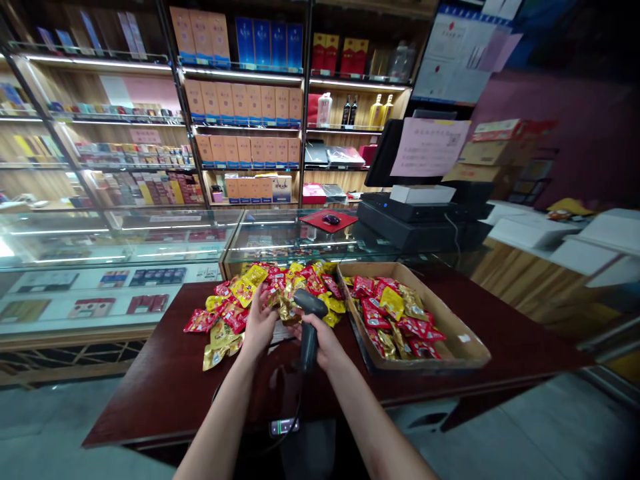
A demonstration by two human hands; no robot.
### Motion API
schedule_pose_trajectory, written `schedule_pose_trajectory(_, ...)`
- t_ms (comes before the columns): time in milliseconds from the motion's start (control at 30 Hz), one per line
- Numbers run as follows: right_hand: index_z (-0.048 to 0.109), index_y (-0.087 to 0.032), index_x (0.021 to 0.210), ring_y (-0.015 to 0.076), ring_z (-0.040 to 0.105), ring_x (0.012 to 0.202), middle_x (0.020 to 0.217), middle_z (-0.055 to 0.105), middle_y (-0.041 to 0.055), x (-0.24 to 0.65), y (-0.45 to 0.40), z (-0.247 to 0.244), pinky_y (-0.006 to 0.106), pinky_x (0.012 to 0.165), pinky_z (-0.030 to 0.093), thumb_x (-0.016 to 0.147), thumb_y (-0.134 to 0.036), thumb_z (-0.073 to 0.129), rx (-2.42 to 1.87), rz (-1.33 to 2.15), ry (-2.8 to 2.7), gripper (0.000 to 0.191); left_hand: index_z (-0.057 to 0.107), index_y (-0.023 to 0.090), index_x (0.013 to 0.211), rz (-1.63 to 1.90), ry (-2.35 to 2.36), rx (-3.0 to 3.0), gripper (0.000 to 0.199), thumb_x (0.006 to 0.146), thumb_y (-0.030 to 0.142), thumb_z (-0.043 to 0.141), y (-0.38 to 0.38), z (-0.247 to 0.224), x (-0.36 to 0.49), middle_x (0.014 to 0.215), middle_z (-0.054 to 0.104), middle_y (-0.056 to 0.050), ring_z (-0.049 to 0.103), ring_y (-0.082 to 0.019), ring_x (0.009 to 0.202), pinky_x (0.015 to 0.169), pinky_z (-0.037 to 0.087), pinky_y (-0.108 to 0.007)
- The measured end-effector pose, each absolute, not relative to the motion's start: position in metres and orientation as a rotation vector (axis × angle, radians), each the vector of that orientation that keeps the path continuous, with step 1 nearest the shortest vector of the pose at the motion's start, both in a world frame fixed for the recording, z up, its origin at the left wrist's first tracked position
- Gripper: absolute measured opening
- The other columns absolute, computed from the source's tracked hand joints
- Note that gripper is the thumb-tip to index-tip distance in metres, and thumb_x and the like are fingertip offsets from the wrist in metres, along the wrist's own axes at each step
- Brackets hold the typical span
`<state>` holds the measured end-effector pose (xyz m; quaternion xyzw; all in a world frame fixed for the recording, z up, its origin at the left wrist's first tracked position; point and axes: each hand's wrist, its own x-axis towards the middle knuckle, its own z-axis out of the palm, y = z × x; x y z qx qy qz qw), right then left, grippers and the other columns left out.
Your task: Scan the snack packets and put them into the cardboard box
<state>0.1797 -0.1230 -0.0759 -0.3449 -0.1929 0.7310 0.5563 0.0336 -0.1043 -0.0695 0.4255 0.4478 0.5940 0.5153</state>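
Note:
My right hand [323, 337] is wrapped around the grip of a black handheld barcode scanner [309, 333], its head tilted over the packets. Just left of it, my left hand [260, 325] pinches a gold snack packet [284, 308]; some of its fingertips are hidden. Around and behind both hands lies a loose pile of red, yellow and gold snack packets [235, 315] on the dark red wooden table [160, 373]. To the right, a shallow cardboard box [453, 320] holds more such packets [390, 303].
A lit phone-like device [284, 427] lies at the table's near edge, by the scanner's cable. Beyond the table stands a glass counter [240, 233] with a mouse [331, 219] on a red mat and a monitor [385, 153]. Shelves of boxed goods line the wall.

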Motion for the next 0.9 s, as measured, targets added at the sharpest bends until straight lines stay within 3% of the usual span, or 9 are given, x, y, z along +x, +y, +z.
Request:
schedule_pose_trajectory(133,0.064,-0.018,0.092,0.0222,0.068,0.089,0.100,0.071,0.0073,0.176,-0.127,-0.072,0.034,0.077,0.057,0.064,-0.020,0.066,-0.743,1.653,-0.508,0.029,0.061,0.014,0.112,1.320,0.907,0.535,0.027,0.085,0.013,0.059,-0.098,-0.066,0.042,0.111,0.067,-0.013,0.067,-0.016,0.095,0.085,0.054,-0.025)
schedule_pose_trajectory(233,0.063,-0.018,0.094,0.0238,0.068,0.094,0.101,0.071,0.0064,0.174,-0.131,-0.069,0.035,0.079,0.057,0.062,-0.020,0.069,-0.753,1.594,-0.555,0.032,0.065,0.011,0.096,1.251,0.881,0.487,0.014,0.083,0.016,0.065,-0.093,-0.062,0.042,0.099,0.071,-0.012,0.068,-0.017,0.090,0.082,0.056,-0.025)
schedule_pose_trajectory(467,0.062,-0.017,0.093,0.0249,0.070,0.090,0.098,0.070,0.0075,0.178,-0.142,-0.066,0.033,0.068,0.058,0.061,-0.024,0.074,-0.922,1.581,-0.587,0.035,0.061,0.013,0.090,0.999,0.987,0.648,0.022,0.075,0.022,0.075,-0.062,-0.059,0.017,0.083,0.071,-0.007,0.069,-0.017,0.068,0.070,0.061,-0.038)
schedule_pose_trajectory(633,0.056,-0.016,0.095,0.0183,0.069,0.062,0.095,0.068,0.0086,0.175,-0.156,-0.063,0.027,0.044,0.054,0.067,-0.036,0.072,-1.144,1.596,-0.778,0.038,0.060,0.014,0.089,0.909,1.104,0.704,0.025,0.071,0.020,0.077,-0.042,-0.072,0.007,0.085,0.069,-0.005,0.068,-0.017,0.069,0.070,0.060,-0.043)
schedule_pose_trajectory(733,0.052,-0.016,0.091,0.0127,0.062,0.046,0.082,0.065,0.0032,0.169,-0.167,-0.064,0.024,0.035,0.049,0.068,-0.042,0.071,-1.238,1.598,-0.883,0.040,0.061,0.014,0.089,0.850,1.114,0.745,0.025,0.071,0.020,0.077,-0.037,-0.081,0.008,0.087,0.068,-0.005,0.067,-0.017,0.071,0.070,0.060,-0.043)
schedule_pose_trajectory(900,0.050,-0.017,0.084,0.0087,0.052,0.036,0.069,0.059,-0.0025,0.157,-0.184,-0.070,0.021,0.030,0.043,0.070,-0.048,0.067,-1.294,1.512,-1.021,0.038,0.059,0.014,0.086,0.821,1.116,0.797,0.028,0.067,0.021,0.080,-0.033,-0.089,0.010,0.086,0.067,-0.004,0.064,-0.014,0.068,0.066,0.060,-0.036)
